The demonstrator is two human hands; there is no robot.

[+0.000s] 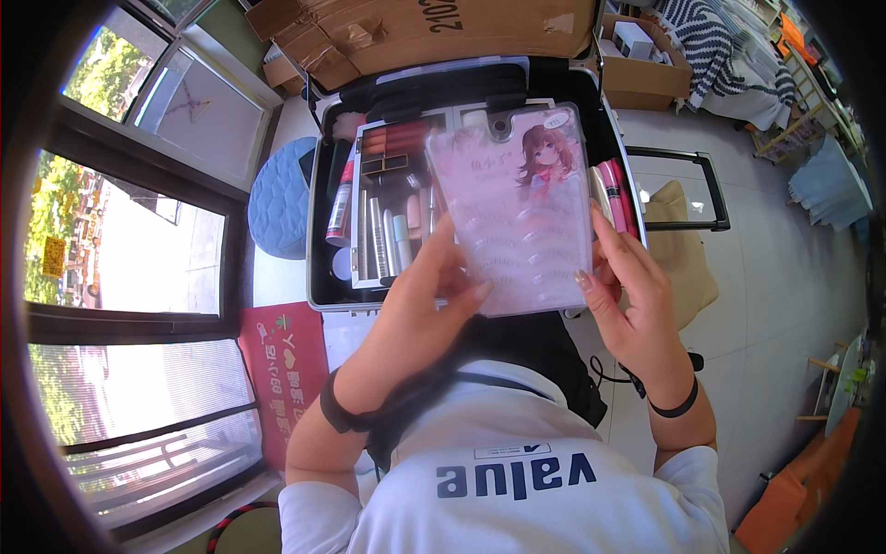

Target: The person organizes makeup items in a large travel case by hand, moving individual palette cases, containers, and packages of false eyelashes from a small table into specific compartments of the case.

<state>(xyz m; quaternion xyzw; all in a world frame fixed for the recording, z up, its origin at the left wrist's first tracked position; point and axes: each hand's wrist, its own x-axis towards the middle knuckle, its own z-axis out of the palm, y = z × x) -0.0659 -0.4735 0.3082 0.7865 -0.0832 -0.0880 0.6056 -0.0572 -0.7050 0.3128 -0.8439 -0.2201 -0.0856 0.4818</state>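
Observation:
Between my two hands is a flat pink pack of false eyelashes (517, 208), with a cartoon girl printed on its upper right and rows of lashes showing lower down. My left hand (434, 291) grips its lower left edge, thumb on the front. My right hand (635, 286) holds its right edge, with the thumb near the lower corner. Behind and below the pack stands an open black makeup case (318, 268). Inside it, a clear-topped tray (362, 235) carries tubes, and a pink-and-red can (340, 208) lies at its left. Pink tubes (616, 194) stand at the right side.
A blue round stool (277, 203) stands left of the case, by the windows. Cardboard (406, 42) rises behind the case. At the right are a telescopic handle (711, 189) and a beige bag (688, 268). A red mat (281, 369) lies at the left.

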